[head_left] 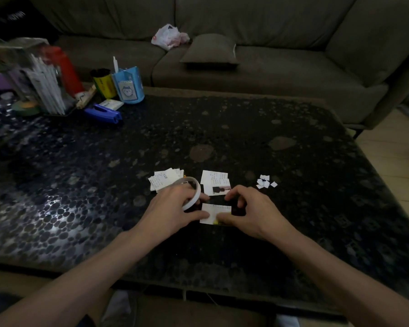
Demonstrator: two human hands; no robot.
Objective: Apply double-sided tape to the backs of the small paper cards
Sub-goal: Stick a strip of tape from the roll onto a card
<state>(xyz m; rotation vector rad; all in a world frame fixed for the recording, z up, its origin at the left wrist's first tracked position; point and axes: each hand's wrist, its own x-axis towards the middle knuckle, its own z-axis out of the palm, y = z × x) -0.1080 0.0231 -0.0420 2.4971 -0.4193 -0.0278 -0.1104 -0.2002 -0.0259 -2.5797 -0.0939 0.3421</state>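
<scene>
I'm in a home living room. A grey-brown sofa (257,74) spans ten to two o'clock, with a loose cushion (209,49) and a crumpled plastic bag (169,36) on its seat. My bench (246,128), a low pebble-patterned coffee table, stands before it, with a blue pen holder (128,87) among clutter at ten o'clock and pale wood floor (394,149) at three.

Your thin white tape ring (191,193) stands on its edge, right beside a small white card (214,212) that lies flat. A card pile (165,181) lies further left, and more cards (215,182) lie just behind.
</scene>
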